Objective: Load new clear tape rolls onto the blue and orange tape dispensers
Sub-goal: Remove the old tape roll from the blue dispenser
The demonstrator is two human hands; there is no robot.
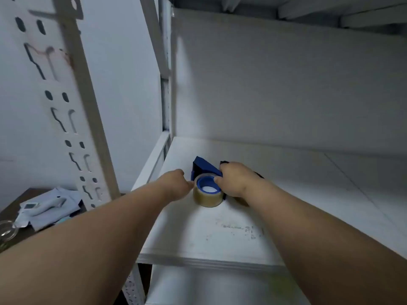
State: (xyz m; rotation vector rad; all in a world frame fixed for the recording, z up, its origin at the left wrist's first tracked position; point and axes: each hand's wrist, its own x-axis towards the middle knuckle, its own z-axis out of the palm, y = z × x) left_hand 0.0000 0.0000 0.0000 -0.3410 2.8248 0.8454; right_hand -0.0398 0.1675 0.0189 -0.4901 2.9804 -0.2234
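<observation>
While our left hand pinches the clear plastic tape roll and our right hand grips the blue plastic dispenser, a skewed push could jam the roll on its hub.

White metal shelving unit: slotted upright post, scuffed white shelf board, white back panel. White wall left. Dark wooden table lower left. Dim, cool light.
</observation>
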